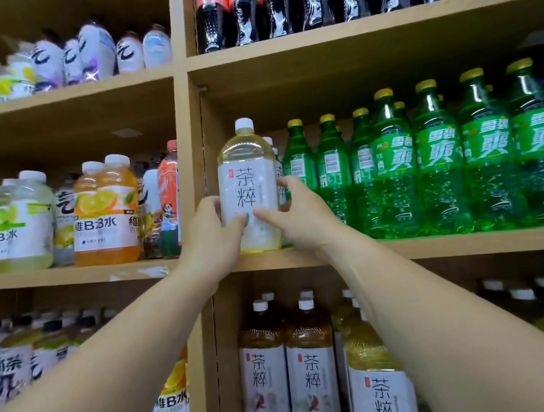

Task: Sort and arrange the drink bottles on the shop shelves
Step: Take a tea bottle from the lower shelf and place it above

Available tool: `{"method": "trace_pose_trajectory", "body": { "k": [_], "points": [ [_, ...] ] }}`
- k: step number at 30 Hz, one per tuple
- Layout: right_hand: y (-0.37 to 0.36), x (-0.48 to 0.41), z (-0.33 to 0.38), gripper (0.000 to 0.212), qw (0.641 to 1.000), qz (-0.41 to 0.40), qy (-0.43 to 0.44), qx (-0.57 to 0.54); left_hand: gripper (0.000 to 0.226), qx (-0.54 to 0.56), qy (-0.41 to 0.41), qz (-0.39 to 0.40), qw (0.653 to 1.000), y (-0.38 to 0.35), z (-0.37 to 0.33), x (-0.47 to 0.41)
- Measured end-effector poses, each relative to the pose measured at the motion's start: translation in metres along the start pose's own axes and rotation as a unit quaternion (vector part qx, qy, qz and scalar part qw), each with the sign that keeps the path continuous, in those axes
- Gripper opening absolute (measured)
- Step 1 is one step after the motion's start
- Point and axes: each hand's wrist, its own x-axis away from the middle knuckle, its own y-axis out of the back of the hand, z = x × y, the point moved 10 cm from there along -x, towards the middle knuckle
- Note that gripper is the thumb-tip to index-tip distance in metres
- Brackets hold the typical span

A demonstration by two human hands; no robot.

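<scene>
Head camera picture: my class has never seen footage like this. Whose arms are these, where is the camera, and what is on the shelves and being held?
There is no machine here. A person wears one camera on the head, looking forward and down, so the two bare arms are the wearer's own. The left hand and right hand both grip a pale tea bottle with a white cap, upright at the front of a wooden shelf. To its right stand green soda bottles. The shelf below holds darker tea bottles, and the one above holds dark cola bottles. An orange drink bottle stands in the left bay.
</scene>
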Motion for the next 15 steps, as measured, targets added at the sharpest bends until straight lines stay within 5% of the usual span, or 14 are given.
{"method": "trace_pose_trajectory", "body": {
  "k": [5, 15],
  "points": [
    [0.015, 0.019, 0.005, 0.062, 0.998, 0.0, 0.04, -0.054, 0.041, 0.048, -0.078, -0.018, 0.996, 0.009, -0.022, 0.016],
    [0.063, 0.111, 0.014, 0.067, 0.986, -0.018, 0.097, -0.134, 0.043, 0.224, -0.079, 0.044, 0.97, 0.009, -0.057, 0.106]
  ]
}}
